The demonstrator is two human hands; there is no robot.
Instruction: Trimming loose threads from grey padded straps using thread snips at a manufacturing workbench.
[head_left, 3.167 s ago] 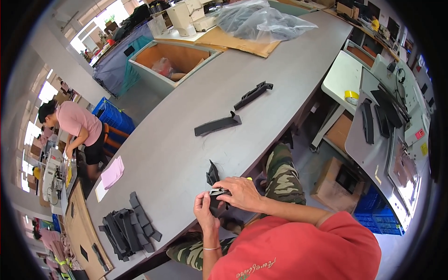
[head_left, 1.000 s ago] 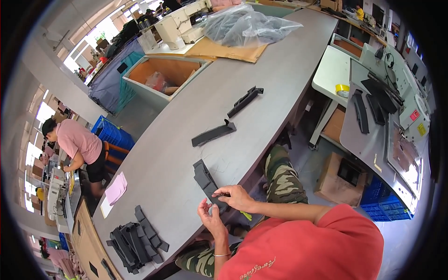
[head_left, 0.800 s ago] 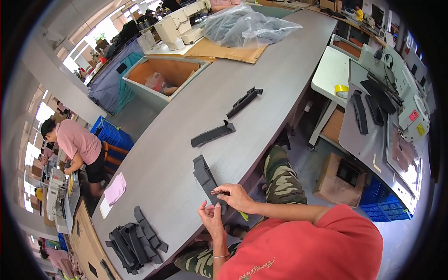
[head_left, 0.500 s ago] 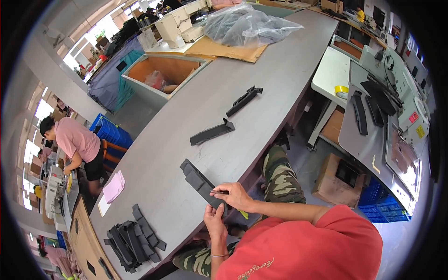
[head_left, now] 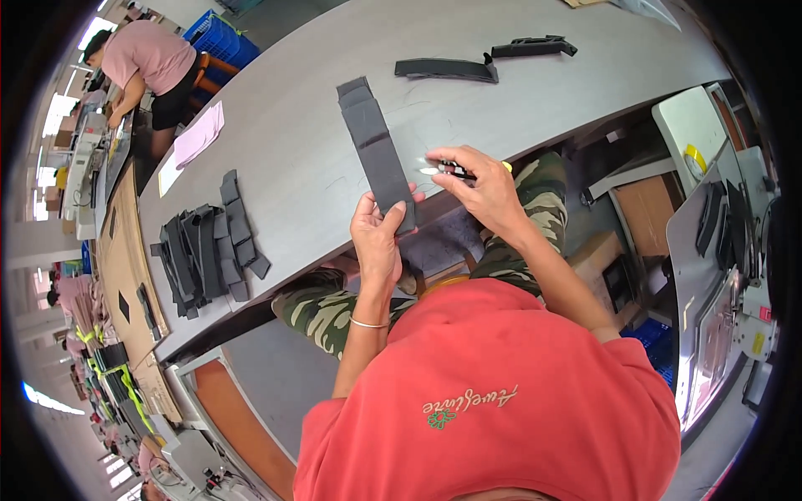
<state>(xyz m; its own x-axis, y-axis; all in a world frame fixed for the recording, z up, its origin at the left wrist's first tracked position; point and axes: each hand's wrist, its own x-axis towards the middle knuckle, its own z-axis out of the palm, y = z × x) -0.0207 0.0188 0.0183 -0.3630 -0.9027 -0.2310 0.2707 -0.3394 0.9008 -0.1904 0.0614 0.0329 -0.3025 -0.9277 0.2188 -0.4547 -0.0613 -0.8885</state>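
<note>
My left hand (head_left: 376, 234) pinches the lower end of a long dark grey fabric strip (head_left: 373, 150), thumb on top. The strip reaches away over the table, with layered folds at its far end. To its right, my right hand (head_left: 484, 188) is closed around small black thread snips (head_left: 458, 170), their bright tips pointing at the strip but apart from it. Part of the snips is hidden by my fingers. Left of my hands lies a pile of similar dark strips (head_left: 200, 250).
Two more dark pieces, a strip (head_left: 447, 69) and a folded one (head_left: 535, 48), lie farther off on the grey table (head_left: 292, 125). Pink paper sheets (head_left: 199, 136) rest at the left. Another person (head_left: 154, 63) works beyond the table. At right stands a machine table with yellow tape (head_left: 695, 161).
My view has swung down and to the right. The right hand has drawn away from the strip, showing the snips' tips. My left hand still grips the strip's near end.
</note>
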